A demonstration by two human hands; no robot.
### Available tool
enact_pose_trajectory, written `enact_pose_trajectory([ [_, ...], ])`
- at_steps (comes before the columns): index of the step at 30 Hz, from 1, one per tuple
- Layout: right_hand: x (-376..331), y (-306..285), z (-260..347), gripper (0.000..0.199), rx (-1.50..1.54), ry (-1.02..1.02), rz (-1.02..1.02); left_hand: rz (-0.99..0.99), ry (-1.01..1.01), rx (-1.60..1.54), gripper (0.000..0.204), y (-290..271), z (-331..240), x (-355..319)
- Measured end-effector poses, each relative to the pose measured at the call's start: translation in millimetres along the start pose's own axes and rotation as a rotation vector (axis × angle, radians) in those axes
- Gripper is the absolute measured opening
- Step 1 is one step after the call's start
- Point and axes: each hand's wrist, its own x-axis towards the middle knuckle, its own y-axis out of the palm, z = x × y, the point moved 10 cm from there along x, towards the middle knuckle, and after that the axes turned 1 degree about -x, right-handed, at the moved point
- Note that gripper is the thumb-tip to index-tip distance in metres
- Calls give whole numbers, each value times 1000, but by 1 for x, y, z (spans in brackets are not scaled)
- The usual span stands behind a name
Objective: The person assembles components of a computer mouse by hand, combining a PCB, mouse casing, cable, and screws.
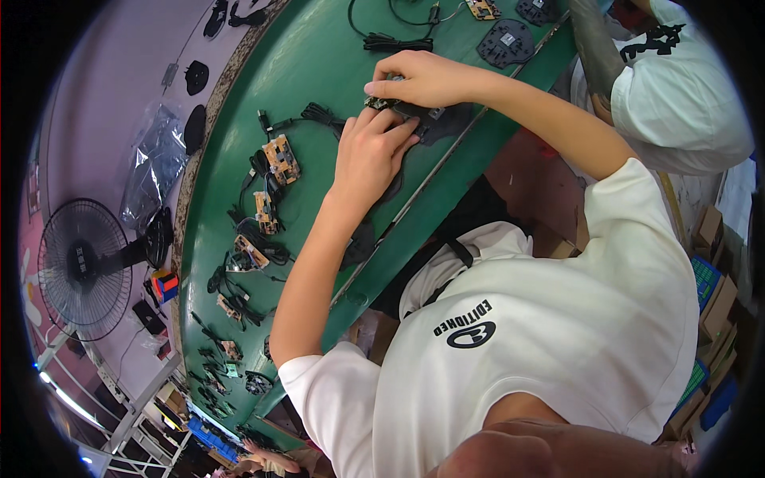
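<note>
Over the green work surface (319, 203), both my hands meet at a small circuit board (381, 103) and a black plastic base (446, 125). My right hand (426, 78) has thumb and fingers closed on the board's edge. Bent fingers of my left hand (370, 151) press against the near side of the black base, with the thumb spread along it. My fingers hide much of where board and base meet. A coiled black cable (323, 118) lies just left of my hands.
Circuit boards (281, 159) with bundled black cables line the curved bench to the left. Another black base (506, 42) and a cable coil (397, 41) lie farther off. Beyond the bench edge stand a fan (85, 269) and a clear plastic bag (151, 171). A co-worker (677, 88) sits at right.
</note>
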Motion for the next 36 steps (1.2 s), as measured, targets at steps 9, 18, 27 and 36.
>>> enact_pose_trajectory([
  [9,-30,-7,-4,30,434,-118,122,-26,-118,-46,30,-1,17,-4],
  [18,-78,-3,8,28,103,-455,30,72,-258,-121,36,4,33,-2],
  [27,-88,-1,21,19,-309,-673,-47,86,-306,-232,46,4,24,-7],
  [36,-89,-18,-9,42,-391,-410,-52,-64,-286,-70,38,-4,8,0],
])
